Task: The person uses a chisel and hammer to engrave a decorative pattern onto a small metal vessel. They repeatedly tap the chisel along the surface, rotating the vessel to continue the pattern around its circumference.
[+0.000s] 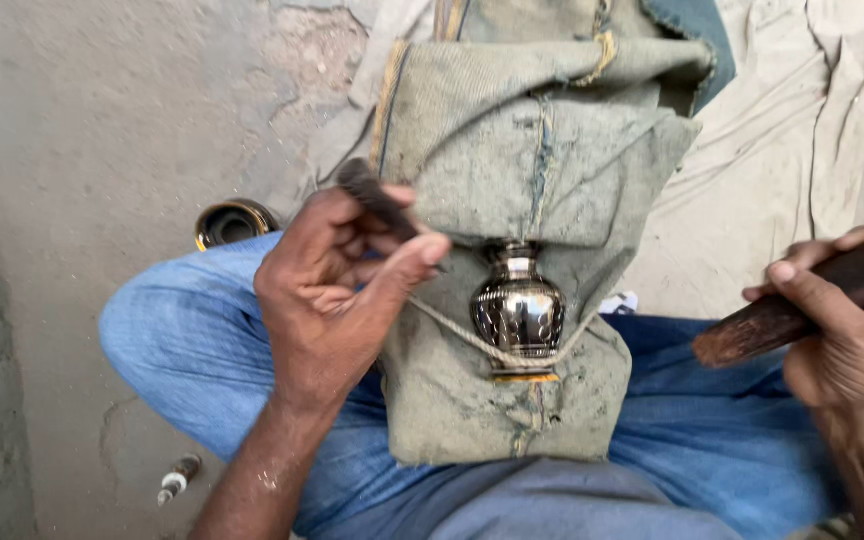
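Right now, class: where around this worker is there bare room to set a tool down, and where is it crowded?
Bare concrete floor lies left of the folded cloth pad, above the dark round tin. The pale sheet at right is also bare. The lap is crowded: left hand with thin tool, vase, right hand with wooden stick.

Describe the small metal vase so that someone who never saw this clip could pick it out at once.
Start at the folded grey-green cloth pad lying over the person's blue-jeaned lap. On its lower middle sits the small metal vase, tied down by a pale cord around its base. It is the only shiny, dark, round-bellied piece on the cloth, with a brass-coloured foot.
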Motion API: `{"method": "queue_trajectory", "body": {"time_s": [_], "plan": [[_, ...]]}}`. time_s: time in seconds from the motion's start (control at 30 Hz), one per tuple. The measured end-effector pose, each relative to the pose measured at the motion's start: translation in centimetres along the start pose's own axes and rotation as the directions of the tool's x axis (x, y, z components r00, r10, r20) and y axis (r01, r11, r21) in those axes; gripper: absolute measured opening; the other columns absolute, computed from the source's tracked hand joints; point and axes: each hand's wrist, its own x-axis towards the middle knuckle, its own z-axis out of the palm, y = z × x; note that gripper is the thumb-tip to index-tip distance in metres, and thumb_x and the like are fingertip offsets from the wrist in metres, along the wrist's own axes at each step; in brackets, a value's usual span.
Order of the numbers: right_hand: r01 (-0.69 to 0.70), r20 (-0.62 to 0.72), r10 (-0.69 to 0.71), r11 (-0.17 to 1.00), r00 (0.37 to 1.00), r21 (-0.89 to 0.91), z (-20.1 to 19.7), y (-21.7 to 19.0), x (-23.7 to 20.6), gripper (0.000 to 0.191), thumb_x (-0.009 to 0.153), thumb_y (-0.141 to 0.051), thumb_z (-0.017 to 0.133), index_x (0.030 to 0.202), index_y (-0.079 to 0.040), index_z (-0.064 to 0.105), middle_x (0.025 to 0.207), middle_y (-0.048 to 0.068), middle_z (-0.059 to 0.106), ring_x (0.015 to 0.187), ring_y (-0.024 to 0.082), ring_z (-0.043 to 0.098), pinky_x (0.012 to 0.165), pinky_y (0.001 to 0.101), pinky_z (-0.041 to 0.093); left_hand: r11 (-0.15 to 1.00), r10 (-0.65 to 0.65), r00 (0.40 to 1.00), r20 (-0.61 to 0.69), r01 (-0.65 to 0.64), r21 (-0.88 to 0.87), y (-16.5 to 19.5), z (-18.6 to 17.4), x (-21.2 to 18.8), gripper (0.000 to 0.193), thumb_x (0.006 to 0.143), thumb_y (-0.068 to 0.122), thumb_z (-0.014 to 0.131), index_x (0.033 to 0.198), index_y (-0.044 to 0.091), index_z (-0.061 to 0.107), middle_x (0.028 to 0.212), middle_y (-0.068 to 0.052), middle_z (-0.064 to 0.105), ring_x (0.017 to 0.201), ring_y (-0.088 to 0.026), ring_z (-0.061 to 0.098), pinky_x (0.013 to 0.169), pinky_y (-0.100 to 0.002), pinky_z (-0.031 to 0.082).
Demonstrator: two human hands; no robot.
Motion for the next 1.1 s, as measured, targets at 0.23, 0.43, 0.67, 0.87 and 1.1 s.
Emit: {"method": "queue_trajectory", "body": {"time_s": [0.23, 0.43, 0.67, 0.87, 1.1], "plan": [[-0.304, 0.072, 0.304, 0.953, 0.95, -0.01, -1.8, 2.8, 0.7, 0.05, 0.095, 0.002, 0.078, 0.137, 0.008, 0.052, 0.088, 0.014, 0.064, 0.077, 0.022, 0.065, 0.067, 0.0343, 0.057, 0.974, -0.211, 0.976, -0.061, 0.204, -0.101, -2.7, 2.4, -3.6, 0.03, 0.09, 0.003, 0.079, 0.117, 0.001, 0.066, 0.095, -0.009, 0.074, 0.082, -0.011, 0.073, 0.07, -0.023, 0.066], [0.031, 0.212, 0.009, 0.983, 0.977, -0.182, -2.0, -0.5, 1.0, 0.051, 0.088, -0.011, 0.077, 0.13, -0.003, 0.05, 0.081, 0.008, 0.063, 0.079, 0.017, 0.067, 0.076, 0.0311, 0.061, 0.976, -0.217, 0.976, -0.028, 0.217, 0.011, -1.8, 4.9, -3.4, 0.031, 0.09, 0.005, 0.079, 0.117, 0.001, 0.065, 0.091, -0.006, 0.073, 0.083, -0.008, 0.074, 0.07, -0.02, 0.066], [0.263, 0.441, 0.199, 0.57, 0.875, -0.779, -1.7, -3.7, 9.5, 0.026, 0.09, -0.013, 0.078, 0.102, -0.002, 0.058, 0.077, 0.016, 0.065, 0.064, 0.024, 0.072, 0.071, 0.0368, 0.065, 0.963, -0.223, 0.973, -0.064, 0.23, 0.137, -0.7, 6.0, -2.9, 0.043, 0.09, 0.004, 0.079, 0.13, 0.0, 0.064, 0.089, -0.004, 0.069, 0.079, -0.004, 0.067, 0.065, -0.017, 0.06], [0.591, 0.653, 0.152, 0.312, 0.742, -0.744, 2.1, -6.9, 13.7, 0.025, 0.091, -0.009, 0.074, 0.111, -0.004, 0.061, 0.08, 0.014, 0.067, 0.066, 0.023, 0.071, 0.068, 0.0364, 0.063, 0.956, -0.205, 0.974, -0.097, 0.221, 0.193, -0.5, 6.3, -2.8, 0.047, 0.088, 0.005, 0.081, 0.131, 0.001, 0.064, 0.088, -0.003, 0.068, 0.077, -0.003, 0.065, 0.063, -0.017, 0.059], [0.846, 0.859, 0.078, 0.148, 0.506, -0.512, 10.9, -12.8, 8.9, 0.031, 0.092, -0.006, 0.07, 0.122, -0.008, 0.064, 0.084, 0.013, 0.07, 0.067, 0.021, 0.07, 0.065, 0.0359, 0.06, 0.97, -0.175, 0.958, -0.228, 0.208, 0.127, -1.0, 7.0, -4.4, 0.034, 0.09, 0.003, 0.081, 0.116, -0.002, 0.059, 0.084, -0.003, 0.067, 0.072, -0.002, 0.067, 0.059, -0.015, 0.059]]}}
